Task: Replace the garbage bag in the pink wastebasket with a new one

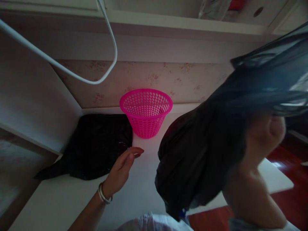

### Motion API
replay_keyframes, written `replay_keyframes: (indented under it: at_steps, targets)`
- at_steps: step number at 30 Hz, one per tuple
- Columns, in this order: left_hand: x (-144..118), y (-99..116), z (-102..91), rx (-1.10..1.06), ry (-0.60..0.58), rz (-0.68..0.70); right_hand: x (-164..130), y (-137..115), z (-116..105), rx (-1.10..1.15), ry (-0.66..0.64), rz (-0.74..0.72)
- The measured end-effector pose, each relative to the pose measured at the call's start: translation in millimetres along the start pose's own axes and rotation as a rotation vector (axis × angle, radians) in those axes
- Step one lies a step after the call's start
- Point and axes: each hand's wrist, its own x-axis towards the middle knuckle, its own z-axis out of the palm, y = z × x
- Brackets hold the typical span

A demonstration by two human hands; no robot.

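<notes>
A flat black bag (96, 144) lies at far left on the white bench (60, 199). Left hand (121, 168) hovers beside it, fingers loosely open, empty. Pink basket (146, 112) stands upright beyond. Right hand (267, 134) is raised, gripping a hanging black bag (199, 154).

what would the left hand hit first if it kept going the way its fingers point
Probably the pink basket: the left hand points up and right toward its base, with bare white tabletop between. Depth is unclear.
</notes>
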Motion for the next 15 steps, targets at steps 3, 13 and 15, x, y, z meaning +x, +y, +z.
replay_keyframes:
  at_steps: [3,13,15]
  targets:
    - [-5,-5,-1.9,-0.173,0.049,-0.066,-18,1,21,0.013,-0.042,0.019]
    - [-7,-21,-16.5,-0.01,0.099,-0.256,-39,20,36,-0.065,-0.272,0.158]
    - [-6,-29,-17.6,0.113,0.109,-0.265,-44,25,38,-0.062,-0.317,0.179]
